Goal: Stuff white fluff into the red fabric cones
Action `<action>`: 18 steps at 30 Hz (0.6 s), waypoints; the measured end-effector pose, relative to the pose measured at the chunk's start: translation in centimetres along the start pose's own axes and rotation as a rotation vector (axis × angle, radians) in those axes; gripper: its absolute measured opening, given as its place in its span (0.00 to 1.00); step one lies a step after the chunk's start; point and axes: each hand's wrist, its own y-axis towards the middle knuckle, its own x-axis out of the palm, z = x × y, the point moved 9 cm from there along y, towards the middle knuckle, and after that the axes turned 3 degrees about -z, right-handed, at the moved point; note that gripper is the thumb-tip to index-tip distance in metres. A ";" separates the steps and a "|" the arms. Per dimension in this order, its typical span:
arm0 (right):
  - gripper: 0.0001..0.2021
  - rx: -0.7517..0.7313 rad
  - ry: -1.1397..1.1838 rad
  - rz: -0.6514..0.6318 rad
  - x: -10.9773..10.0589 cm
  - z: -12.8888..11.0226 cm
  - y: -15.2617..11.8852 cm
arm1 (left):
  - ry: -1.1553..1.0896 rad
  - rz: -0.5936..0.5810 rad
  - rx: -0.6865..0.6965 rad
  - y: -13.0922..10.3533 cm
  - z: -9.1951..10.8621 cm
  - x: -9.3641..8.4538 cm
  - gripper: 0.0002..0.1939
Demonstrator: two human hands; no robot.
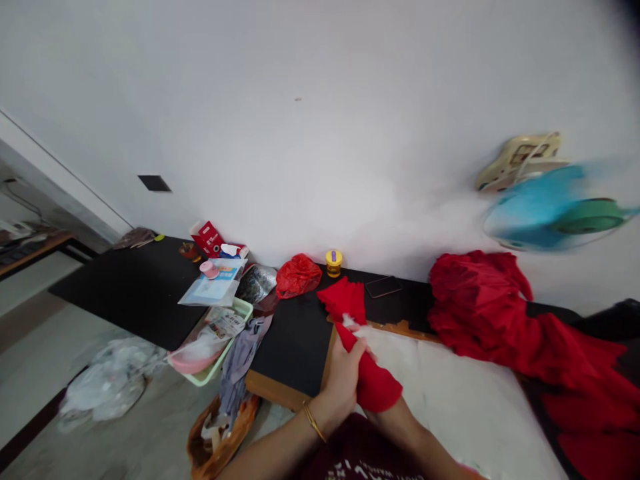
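A red cloth tube (373,380) covers most of my right hand (369,363), down to the wrist. My left hand (345,370), with a gold bracelet at its wrist, grips this cloth near its far end. White fluffy material (353,325) shows at the fingertips, between the tube and another red cloth piece (346,298) lying beyond on the black table. The fingers of my right hand are mostly hidden by the cloth, so what they hold does not show.
Big heaps of red cloth (480,303) lie at the right. A phone (384,287), a yellow-lidded jar (333,263) and a red plastic bag (299,275) stand along the wall. Left are a green basket (215,367) and a red box (207,238); a fan (555,207) is upper right.
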 end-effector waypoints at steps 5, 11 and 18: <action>0.28 0.050 -0.066 0.023 0.5 1.1 -0.3 | -0.014 -0.029 -0.072 -0.3 -1.7 -0.1 0.21; 0.28 0.030 -0.177 -0.073 2.5 2.4 -1.3 | -0.281 0.036 -0.174 2.3 -2.7 -2.0 0.16; 0.23 0.153 -0.216 -0.149 4.1 4.9 -1.0 | -0.309 0.183 -0.280 3.4 -5.1 -5.1 0.09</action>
